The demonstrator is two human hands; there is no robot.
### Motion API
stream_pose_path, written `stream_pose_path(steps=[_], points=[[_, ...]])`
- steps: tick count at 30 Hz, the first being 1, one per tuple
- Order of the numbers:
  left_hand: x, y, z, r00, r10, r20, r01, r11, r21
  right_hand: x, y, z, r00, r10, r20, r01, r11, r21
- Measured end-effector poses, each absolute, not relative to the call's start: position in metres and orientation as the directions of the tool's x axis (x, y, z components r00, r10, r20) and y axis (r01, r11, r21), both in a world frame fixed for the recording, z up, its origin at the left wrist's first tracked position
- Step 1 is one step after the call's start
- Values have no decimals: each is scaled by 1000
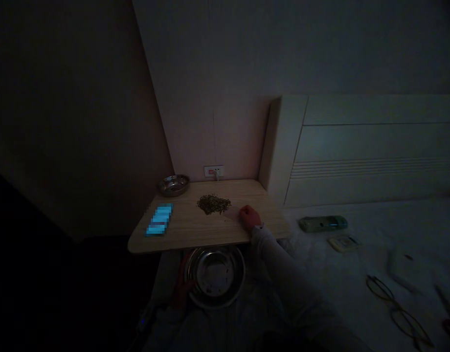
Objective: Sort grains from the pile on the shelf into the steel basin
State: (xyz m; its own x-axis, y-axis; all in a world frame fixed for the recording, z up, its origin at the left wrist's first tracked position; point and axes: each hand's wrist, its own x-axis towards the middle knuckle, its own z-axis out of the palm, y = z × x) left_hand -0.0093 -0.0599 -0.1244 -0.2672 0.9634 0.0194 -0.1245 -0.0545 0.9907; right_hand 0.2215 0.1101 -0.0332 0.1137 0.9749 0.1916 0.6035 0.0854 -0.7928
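Note:
The room is dim. My right hand [249, 216] rests on a small wooden table [195, 234], fingers curled closed, just right of a pile of small dark grains [213, 204]. Whether it pinches anything I cannot make out. My left hand [181, 288] holds the left rim of a large steel bowl [215, 276] below the table's front edge; the bowl has a few bits in it.
A lit phone [159, 219] lies on the table's left. A small steel dish [173, 185] sits at the back left, a wall socket [213, 171] behind. On the bed to the right lie a green case [322, 223], a small box [344, 242] and glasses [397, 308].

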Motion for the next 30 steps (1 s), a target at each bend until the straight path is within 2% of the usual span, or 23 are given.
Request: stream_pose_path(steps=[7, 15, 19, 24, 30], points=[[-12, -55, -136, -291, 953, 86, -137, -130, 982, 222, 103, -30, 70, 979, 192, 602, 112, -790], [-11, -58, -126, -250, 968, 23, -132, -57, 990, 222, 97, -31, 29, 983, 183, 569, 134, -811], [-10, -59, -127, -319, 947, 25, -142, -74, 987, 222, 96, -30, 17, 982, 190, 573, 146, -807], [-11, -61, -118, -254, 961, -112, -135, 80, 988, 222, 97, -31, 10, 982, 188, 576, 148, -804], [-7, -59, -109, -324, 907, -269, -215, 206, 955, 222, 97, -32, -22, 981, 194, 576, 171, -799]])
